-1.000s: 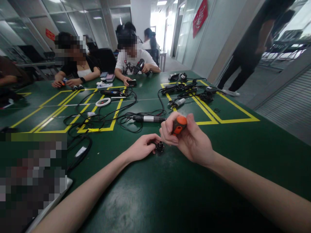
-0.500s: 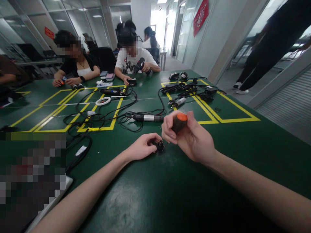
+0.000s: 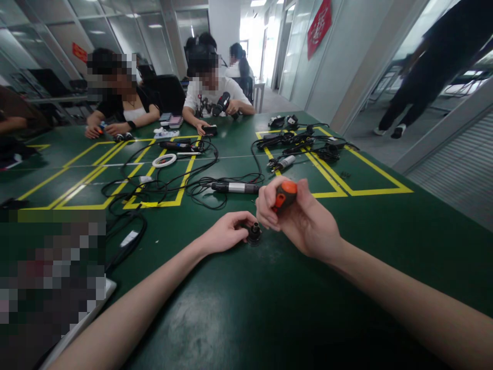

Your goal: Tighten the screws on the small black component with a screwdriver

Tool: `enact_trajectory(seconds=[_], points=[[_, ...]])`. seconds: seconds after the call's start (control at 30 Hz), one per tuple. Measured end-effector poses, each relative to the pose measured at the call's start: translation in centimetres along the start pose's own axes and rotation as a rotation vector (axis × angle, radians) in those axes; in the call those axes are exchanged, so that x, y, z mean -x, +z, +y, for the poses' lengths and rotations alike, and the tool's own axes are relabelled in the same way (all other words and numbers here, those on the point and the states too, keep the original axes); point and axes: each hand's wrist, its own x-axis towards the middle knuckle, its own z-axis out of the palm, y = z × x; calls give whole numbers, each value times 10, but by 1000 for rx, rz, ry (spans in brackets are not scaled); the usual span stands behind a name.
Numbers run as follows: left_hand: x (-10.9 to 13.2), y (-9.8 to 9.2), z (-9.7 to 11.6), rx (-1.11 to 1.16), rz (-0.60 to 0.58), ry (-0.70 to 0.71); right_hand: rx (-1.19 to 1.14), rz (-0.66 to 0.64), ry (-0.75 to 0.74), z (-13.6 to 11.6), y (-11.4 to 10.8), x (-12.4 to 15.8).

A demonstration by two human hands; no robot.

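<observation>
Here, one orange-and-black tool handle point(image 3: 287, 195) sits wrapped in the right hand point(image 3: 310, 223), probably for firm control, while one small black part point(image 3: 254, 234) rests on the green table point(image 3: 246, 313), held by the left hand point(image 3: 225, 234), presumably for steadiness

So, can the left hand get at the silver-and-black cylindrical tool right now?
Likely yes: the tool lies just beyond the left hand, nothing visibly blocking, but that hand is occupied with the small round black part.
</observation>
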Motion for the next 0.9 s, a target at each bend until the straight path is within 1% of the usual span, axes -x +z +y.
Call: enact_trajectory(seconds=[0.17,0.3,0.4,0.53,0.67,0.8,0.9], points=[[-1,1,-1,-3,14,-18,14,17,-15,1,2,2],[-1,1,-2,-30,32,-26,12,4,-50,2,3,2],[0,0,2,-47,-4,-24,35,5,-70,3,2,2],[5,-2,9,-109,-58,-43,96,42,-37,2,0,1],[8,-2,11,-165,-101,-39,85,86,-28,1,2,0],[8,0,9,-147,-65,-14,29,60,-48,1,5,1],[8,1,8,-93,-43,-16,35,35,-73,2,4,1]])
